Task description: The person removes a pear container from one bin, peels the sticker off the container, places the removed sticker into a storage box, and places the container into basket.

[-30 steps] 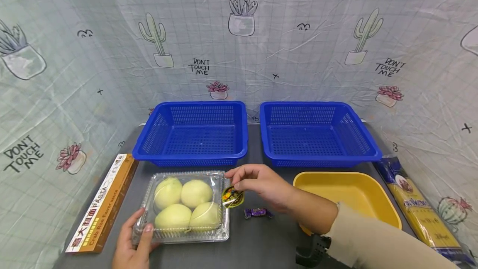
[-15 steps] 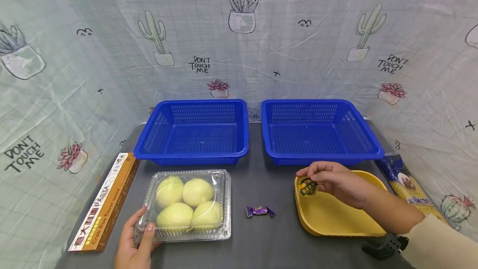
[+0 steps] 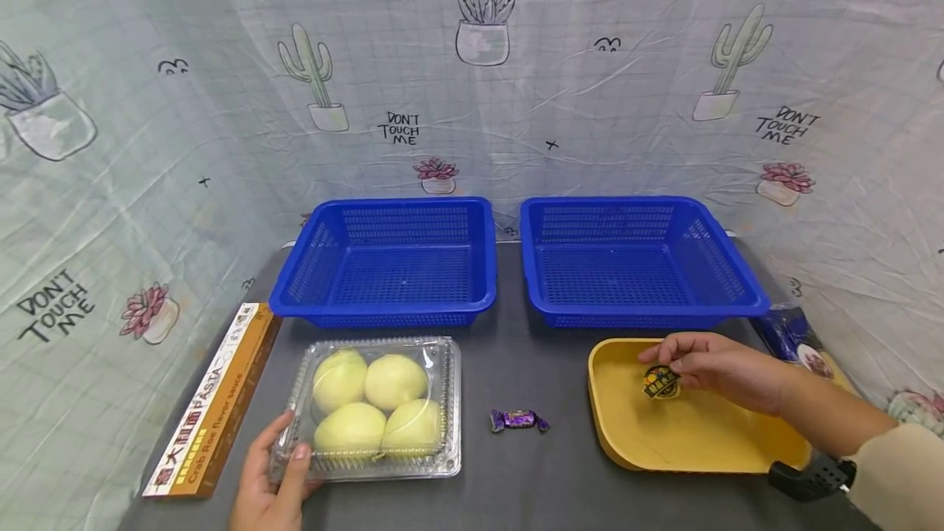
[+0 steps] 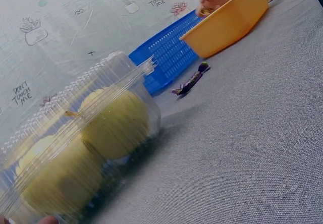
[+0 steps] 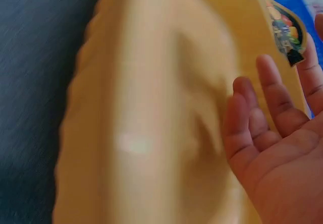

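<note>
A clear plastic clamshell box with several pale yellow-green fruits stands on the left of the dark table. My left hand grips its near left corner, thumb on the lid edge and fingers along the side. Over the yellow tray, my right hand pinches a round black-and-yellow sticker with a fruit picture between thumb and forefinger. In the right wrist view the other fingers are spread loosely, and the sticker shows at upper right.
Two blue baskets stand at the back. A purple wrapped candy lies between clamshell and tray. A pasta box is at far left. At far right a pasta bag is partly hidden by the right arm.
My right hand has carried the sticker from the clamshell's right edge rightward to over the yellow tray. The left hand has stayed on the clamshell.
</note>
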`<state>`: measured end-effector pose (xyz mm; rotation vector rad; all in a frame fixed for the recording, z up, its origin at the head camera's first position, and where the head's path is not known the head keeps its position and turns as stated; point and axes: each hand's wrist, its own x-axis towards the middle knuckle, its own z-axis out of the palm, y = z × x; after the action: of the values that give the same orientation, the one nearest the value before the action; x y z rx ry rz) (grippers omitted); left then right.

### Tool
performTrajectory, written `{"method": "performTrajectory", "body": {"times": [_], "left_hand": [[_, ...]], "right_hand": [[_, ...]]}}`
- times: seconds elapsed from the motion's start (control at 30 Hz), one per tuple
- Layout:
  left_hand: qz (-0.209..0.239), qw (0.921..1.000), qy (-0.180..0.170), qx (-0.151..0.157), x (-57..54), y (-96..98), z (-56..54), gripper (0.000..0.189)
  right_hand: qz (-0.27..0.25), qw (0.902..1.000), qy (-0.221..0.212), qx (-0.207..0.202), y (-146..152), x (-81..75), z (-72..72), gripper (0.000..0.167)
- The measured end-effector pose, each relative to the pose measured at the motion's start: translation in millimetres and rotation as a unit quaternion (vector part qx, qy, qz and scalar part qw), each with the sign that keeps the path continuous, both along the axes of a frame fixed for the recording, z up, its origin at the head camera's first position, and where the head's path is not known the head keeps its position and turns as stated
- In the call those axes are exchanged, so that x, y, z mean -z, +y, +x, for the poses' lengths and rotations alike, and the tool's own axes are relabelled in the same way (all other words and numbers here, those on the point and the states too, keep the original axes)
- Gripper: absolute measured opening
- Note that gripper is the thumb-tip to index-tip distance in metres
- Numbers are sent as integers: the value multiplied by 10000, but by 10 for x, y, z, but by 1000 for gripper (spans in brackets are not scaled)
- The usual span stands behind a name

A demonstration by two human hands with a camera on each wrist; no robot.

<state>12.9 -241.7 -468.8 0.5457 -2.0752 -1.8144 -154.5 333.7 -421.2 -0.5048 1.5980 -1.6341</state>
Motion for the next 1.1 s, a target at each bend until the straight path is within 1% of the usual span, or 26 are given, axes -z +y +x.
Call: {"method": "performTrajectory", "body": {"times": [0.1, 0.2, 0.27, 0.3, 0.37, 0.4, 0.43, 0.5, 0.57, 0.6, 0.67, 0.73, 0.8, 0.83, 0.87, 0.93, 1.0, 1.1], "left_hand": [[7, 10000, 10, 51, -5, -6, 1, 51], [3, 9999, 49, 114, 4, -20, 4, 50], [23, 9999, 68, 153, 13, -28, 6, 50], [3, 9998, 67, 190, 18, -34, 7, 50], [0, 9996, 75, 258, 26, -47, 7, 50], [-25, 9995, 81, 290, 27, -53, 7, 50], [-64, 9994, 85, 325, 28, -59, 7, 50], [-116, 9992, 104, 355, 25, -70, 6, 50], [-238, 9991, 90, 325, 17, -74, 3, 50], [-308, 9990, 92, 319, 12, -75, 1, 50], [-648, 9976, 41, 231, 0, -76, 1, 49], [-1086, 9940, -46, 132, -12, -81, 0, 48], [-1365, 9906, -75, 91, -30, -96, 3, 46], [-1520, 9883, -152, 42, -41, -106, 4, 46], [-1559, 9876, -202, 56, -58, -121, 3, 45], [-1513, 9880, -252, 190, -103, -161, 1, 45], [-1560, 9864, -373, 355, -155, -211, -2, 45], [-1759, 9812, -469, 643, -240, -295, -22, 48]], "right_hand": [[263, 9995, 69, -137, 26, 102, 13, 25], [784, 9964, 278, -155, -3, 157, 33, 24], [1156, 9915, 591, -122, -34, 175, 51, 24], [1299, 9881, 820, -106, -50, 187, 61, 23], [1528, 9767, 1502, -94, -87, 214, 82, 18], [1631, 9677, 1918, -96, -104, 229, 93, 15], [1709, 9555, 2401, -103, -121, 246, 105, 13], [1868, 9269, 3255, -67, -150, 284, 125, 14], [2020, 8963, 3947, -19, -173, 310, 145, 17], [2085, 8825, 4215, 9, -180, 318, 155, 19], [2187, 8597, 4615, 51, -191, 332, 175, 21], [2259, 8429, 4882, 114, -197, 334, 195, 23], [2340, 8307, 5048, 207, -202, 332, 208, 23], [2387, 8278, 5071, 264, -205, 325, 215, 23], [2440, 8265, 5062, 331, -209, 311, 222, 23], [2533, 8256, 5018, 489, -224, 274, 239, 23], [2622, 8283, 4912, 624, -252, 215, 258, 23], [2731, 8337, 4741, 744, -318, 103, 285, 23]]}}
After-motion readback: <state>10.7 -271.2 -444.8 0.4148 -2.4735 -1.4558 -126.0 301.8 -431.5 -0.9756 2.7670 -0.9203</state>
